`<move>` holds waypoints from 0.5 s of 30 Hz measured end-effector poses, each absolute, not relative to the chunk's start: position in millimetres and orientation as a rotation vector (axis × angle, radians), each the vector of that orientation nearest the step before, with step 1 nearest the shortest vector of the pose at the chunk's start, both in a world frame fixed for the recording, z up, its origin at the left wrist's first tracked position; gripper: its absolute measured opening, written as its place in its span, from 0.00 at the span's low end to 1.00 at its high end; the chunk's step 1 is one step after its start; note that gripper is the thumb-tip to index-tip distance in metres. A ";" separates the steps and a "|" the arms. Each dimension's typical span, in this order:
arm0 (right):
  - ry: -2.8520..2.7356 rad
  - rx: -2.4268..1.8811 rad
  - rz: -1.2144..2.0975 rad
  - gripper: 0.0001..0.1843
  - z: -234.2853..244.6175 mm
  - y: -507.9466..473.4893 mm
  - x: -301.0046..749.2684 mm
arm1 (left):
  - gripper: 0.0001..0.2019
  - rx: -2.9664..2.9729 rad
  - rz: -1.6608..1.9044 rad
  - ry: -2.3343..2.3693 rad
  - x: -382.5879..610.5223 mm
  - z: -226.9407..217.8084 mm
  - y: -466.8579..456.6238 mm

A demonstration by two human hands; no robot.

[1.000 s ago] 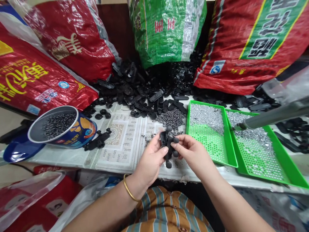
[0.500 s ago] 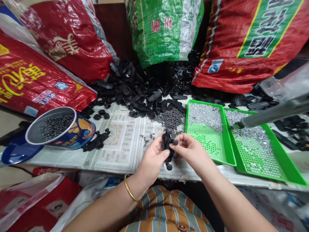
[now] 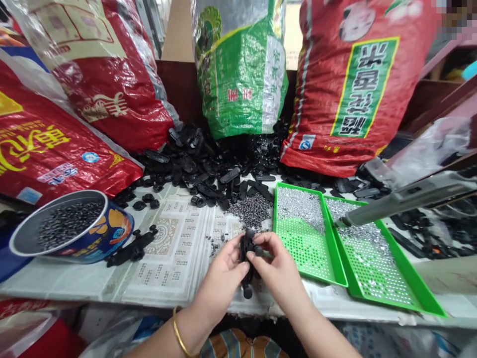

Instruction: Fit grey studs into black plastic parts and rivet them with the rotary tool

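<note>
Both my hands meet over the front edge of the table, gripping one black plastic part (image 3: 246, 248) with round knobs at its ends. My left hand (image 3: 223, 278), a gold bangle on its wrist, holds the part from the left with thumb and fingers closed on it. My right hand (image 3: 278, 271) pinches the part's upper right side. A knob of the part (image 3: 247, 292) sticks out below the fingers.
A heap of black plastic parts (image 3: 208, 164) lies at the back under three sacks. A pile of small metal pieces (image 3: 251, 209) sits beside two green perforated trays (image 3: 309, 248) holding more. A tin of dark pieces (image 3: 67, 231) stands at left. A grey tool (image 3: 406, 199) juts in from the right.
The view has tilted up, so the table and my hands sit lower in frame. My hands have closed tighter around the black part, covering more of it.
</note>
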State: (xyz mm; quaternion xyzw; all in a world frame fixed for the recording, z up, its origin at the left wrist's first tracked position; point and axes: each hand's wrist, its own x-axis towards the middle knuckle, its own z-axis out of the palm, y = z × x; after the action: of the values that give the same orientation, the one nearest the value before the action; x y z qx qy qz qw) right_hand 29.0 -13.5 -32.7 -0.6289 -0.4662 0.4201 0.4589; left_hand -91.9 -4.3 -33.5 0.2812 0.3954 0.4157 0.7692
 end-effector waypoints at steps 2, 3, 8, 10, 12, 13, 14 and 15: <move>-1.257 -1.597 0.885 0.06 -32.4 -14.4 30.1 | 0.26 0.598 0.885 0.873 -92.8 -32.3 -3.8; -1.301 -1.615 0.845 0.05 -32.1 -14.4 31.4 | 0.26 0.593 0.881 0.874 -93.2 -31.9 -3.9; -1.345 -1.689 0.954 0.08 -29.4 -11.8 39.4 | 0.26 0.594 0.902 0.838 -93.5 -32.8 -7.1; -1.360 -1.722 0.979 0.08 -28.2 -12.0 40.3 | 0.25 0.591 0.899 0.831 -92.9 -34.6 -8.7; -1.381 -1.725 0.975 0.08 -27.3 -12.7 40.2 | 0.24 0.590 0.904 0.840 -92.4 -36.7 -9.1; -1.386 -1.712 0.972 0.08 -27.3 -12.6 40.1 | 0.24 0.595 0.916 0.845 -92.6 -37.7 -8.7; -1.379 -1.693 0.983 0.08 -27.6 -12.0 40.0 | 0.24 0.602 0.928 0.849 -93.4 -38.7 -7.9; -1.361 -1.674 1.004 0.08 -28.3 -10.9 40.1 | 0.25 0.607 0.933 0.854 -94.8 -39.2 -7.0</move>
State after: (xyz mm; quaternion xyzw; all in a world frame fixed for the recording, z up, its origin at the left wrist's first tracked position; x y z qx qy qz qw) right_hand 40.1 -10.9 -28.3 -0.6531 -0.5309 0.3917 0.3717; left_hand -94.8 -7.0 -39.2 0.2790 0.3930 0.4291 0.7639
